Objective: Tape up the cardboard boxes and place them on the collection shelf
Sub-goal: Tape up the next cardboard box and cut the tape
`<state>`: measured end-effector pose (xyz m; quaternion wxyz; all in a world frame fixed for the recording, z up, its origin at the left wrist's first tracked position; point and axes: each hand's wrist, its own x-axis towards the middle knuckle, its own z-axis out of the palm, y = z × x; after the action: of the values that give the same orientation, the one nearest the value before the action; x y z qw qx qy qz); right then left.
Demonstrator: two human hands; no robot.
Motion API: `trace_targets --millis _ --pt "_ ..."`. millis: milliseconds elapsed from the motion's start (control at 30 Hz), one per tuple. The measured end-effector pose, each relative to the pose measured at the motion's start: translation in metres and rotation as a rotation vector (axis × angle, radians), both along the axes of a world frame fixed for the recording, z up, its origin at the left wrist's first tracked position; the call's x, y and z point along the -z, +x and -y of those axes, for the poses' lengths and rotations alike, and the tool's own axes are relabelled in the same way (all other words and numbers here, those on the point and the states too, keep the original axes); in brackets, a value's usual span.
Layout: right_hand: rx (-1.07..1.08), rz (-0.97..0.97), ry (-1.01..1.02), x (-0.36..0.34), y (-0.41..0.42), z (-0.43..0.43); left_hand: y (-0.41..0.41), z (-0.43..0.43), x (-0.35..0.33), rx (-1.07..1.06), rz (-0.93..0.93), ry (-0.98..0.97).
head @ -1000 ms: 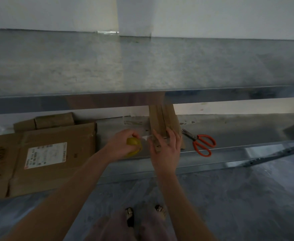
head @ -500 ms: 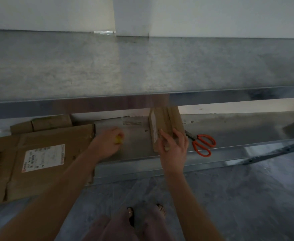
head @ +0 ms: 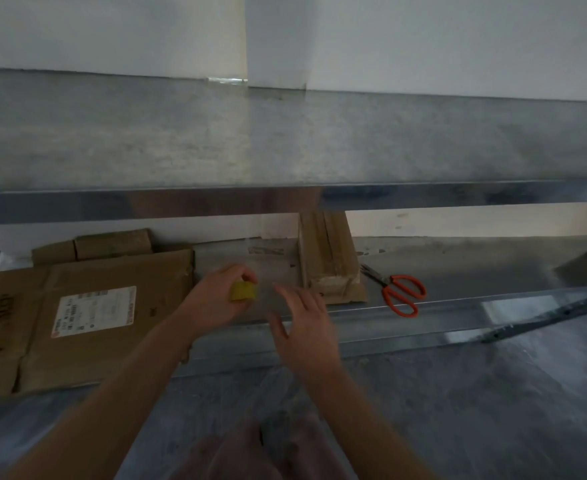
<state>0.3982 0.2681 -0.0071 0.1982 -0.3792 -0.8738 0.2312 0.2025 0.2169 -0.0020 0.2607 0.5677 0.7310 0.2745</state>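
As we are looking down at the lower shelf (head: 458, 271), we are listing: right hand (head: 304, 327), nearest, hovering over the shelf's front edge, fingers spread and relaxed, gripping nothing we can make out. Left hand (head: 212, 301), curling thumb and fingertips round a yellow tape roll (head: 243, 292). Small cardboard box (head: 328, 258), standing on the shelf just beyond the right fingertips; contact unclear. Orange-handled scissors (head: 403, 295) are lying to its right, flattened cardboard (head: 105, 317) to its left. Upper shelf (head: 285, 140) is running across behind.
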Motion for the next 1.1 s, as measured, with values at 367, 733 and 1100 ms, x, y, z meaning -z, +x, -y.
trace_targets --millis 367,733,1100 --pt "0.140 -0.127 -0.683 0.023 -0.036 0.001 0.002 0.032 0.009 0.051 -0.200 0.116" --pt "0.141 -0.117 -0.550 0.028 -0.038 -0.007 -0.004 0.033 0.021 -0.004 0.075 -0.013" --pt "0.385 -0.310 -0.875 0.043 -0.048 0.008 -0.020 0.007 0.050 -0.093 -0.205 0.026"
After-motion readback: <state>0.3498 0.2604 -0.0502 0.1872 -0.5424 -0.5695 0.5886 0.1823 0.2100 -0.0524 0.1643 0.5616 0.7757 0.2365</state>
